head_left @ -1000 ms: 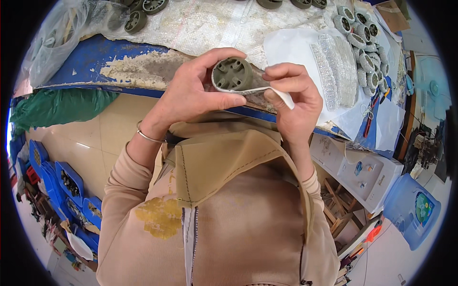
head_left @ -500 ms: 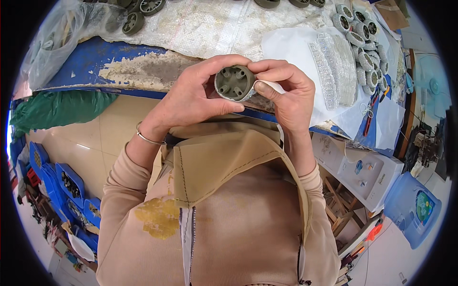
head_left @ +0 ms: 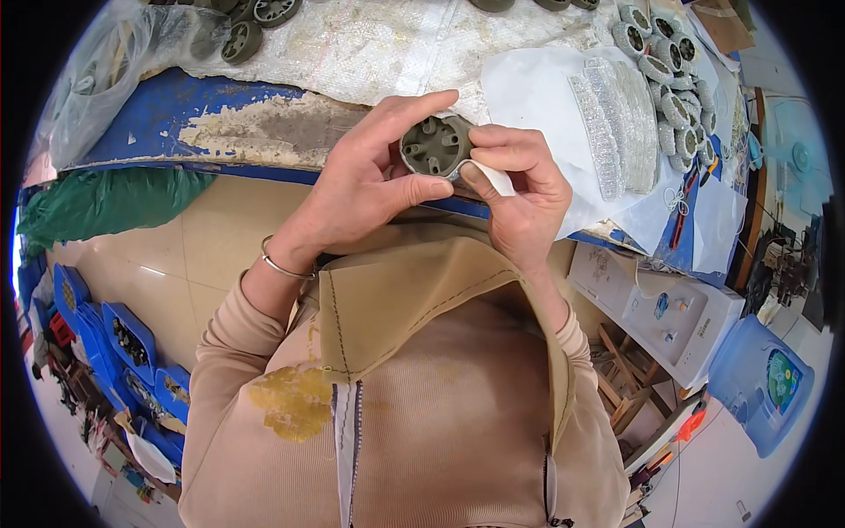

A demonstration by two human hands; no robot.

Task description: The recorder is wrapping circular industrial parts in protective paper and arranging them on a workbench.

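Between both hands, above the table's near edge, is a dark grey-green round wheel (head_left: 434, 147) with several pegs inside its hollow face. My left hand (head_left: 365, 172) closes on its left side, thumb along the lower rim, index finger stretched past the top. With fingers and thumb pinched, my right hand (head_left: 524, 180) grips the right rim and a white strip (head_left: 491, 179) at the lower right. Silvery covering shows along part of the wheel's lower rim. To the right, glittery silver strips (head_left: 616, 128) lie in a row on a white sheet (head_left: 528, 84).
Silver-wrapped wheels (head_left: 676, 110) are heaped at the far right. Bare dark wheels (head_left: 241, 42) lie at the back left near a clear plastic bag (head_left: 97, 79). Red-handled pliers (head_left: 683, 220) rest on the right of the table. Blue bins (head_left: 128, 334) stand lower left.
The wheel has turned a little, and the right hand has shifted slightly down and left along its rim. My left index finger has lifted off the top. More of the white strip shows.
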